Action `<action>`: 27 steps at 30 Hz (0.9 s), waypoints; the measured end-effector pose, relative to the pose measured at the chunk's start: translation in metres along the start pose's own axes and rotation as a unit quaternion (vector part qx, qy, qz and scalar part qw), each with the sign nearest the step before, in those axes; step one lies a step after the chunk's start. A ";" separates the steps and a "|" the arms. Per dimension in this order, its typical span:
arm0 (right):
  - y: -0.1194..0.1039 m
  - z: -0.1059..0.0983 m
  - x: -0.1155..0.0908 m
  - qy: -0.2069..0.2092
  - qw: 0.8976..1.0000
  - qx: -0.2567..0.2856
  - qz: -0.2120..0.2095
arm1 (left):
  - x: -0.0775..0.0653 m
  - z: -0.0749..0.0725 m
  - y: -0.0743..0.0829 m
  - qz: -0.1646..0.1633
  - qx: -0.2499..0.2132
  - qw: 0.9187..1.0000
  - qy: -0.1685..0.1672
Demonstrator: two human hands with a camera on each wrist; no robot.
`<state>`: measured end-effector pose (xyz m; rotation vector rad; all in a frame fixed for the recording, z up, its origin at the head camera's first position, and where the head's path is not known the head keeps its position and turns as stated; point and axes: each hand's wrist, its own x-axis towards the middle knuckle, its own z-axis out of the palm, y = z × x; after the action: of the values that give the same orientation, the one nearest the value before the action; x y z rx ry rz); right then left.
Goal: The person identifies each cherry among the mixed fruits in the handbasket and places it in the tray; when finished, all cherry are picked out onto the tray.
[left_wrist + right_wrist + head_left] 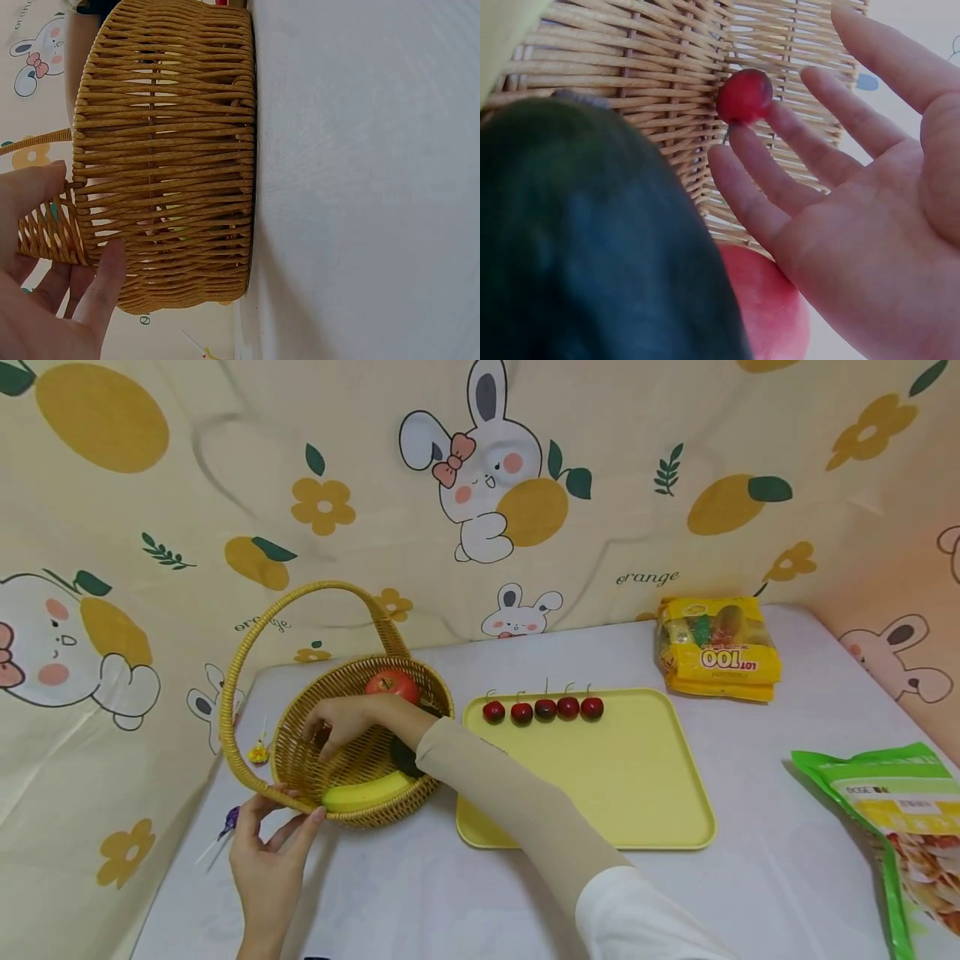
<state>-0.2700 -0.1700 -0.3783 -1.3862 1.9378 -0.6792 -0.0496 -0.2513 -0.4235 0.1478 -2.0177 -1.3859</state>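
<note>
A wicker basket point(390, 814) with a tall arched handle stands left on the table. My left hand point(270, 860) grips its rim at the handle's base, thumb on the outer weave point(165, 172). Inside the basket reaches my right hand point(341, 720). In the right wrist view its fingers are extended and spread, with fingertips touching or close beside a red cherry point(744, 97) against the wicker wall. A banana point(367, 793), a dark green fruit point(592, 232) and a red pomegranate point(393, 685) also lie in the basket. My right forearm partly hides the dark fruit in the head view.
Several cherries point(545, 708) line the back of a yellow tray point(585, 793). Behind it on the right sits a yellow candy bag point(720, 652); a green snack bag point(892, 827) lies at right. Two lollipops, one yellow point(258, 752), one purple point(228, 821), lie left of the basket.
</note>
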 end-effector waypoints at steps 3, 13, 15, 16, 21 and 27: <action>0.001 0.000 0.000 -0.006 1.000 0.009 -0.008 | 0.000 0.000 0.000 0.000 -0.001 1.000 0.000; 0.003 0.003 -0.007 -0.111 0.992 0.061 0.000 | -0.001 0.001 0.000 -0.019 0.004 1.000 0.002; 0.003 0.003 -0.008 -0.127 0.989 0.073 0.003 | -0.001 0.001 0.000 -0.025 0.005 1.000 0.003; 0.002 0.003 -0.008 -0.135 0.988 0.075 0.004 | -0.001 0.001 0.000 -0.027 0.004 1.000 0.004; 0.000 0.003 -0.007 -0.185 0.980 0.070 0.010 | -0.001 0.000 0.001 -0.028 0.006 1.000 0.005; -0.003 -0.001 -0.011 -0.144 0.985 0.097 -0.017 | -0.001 0.001 -0.001 -0.007 -0.004 1.000 0.004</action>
<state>-0.2660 -0.1606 -0.3732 -1.3182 1.5816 -0.6264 -0.0501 -0.2504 -0.4250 0.1634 -2.0075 -1.4001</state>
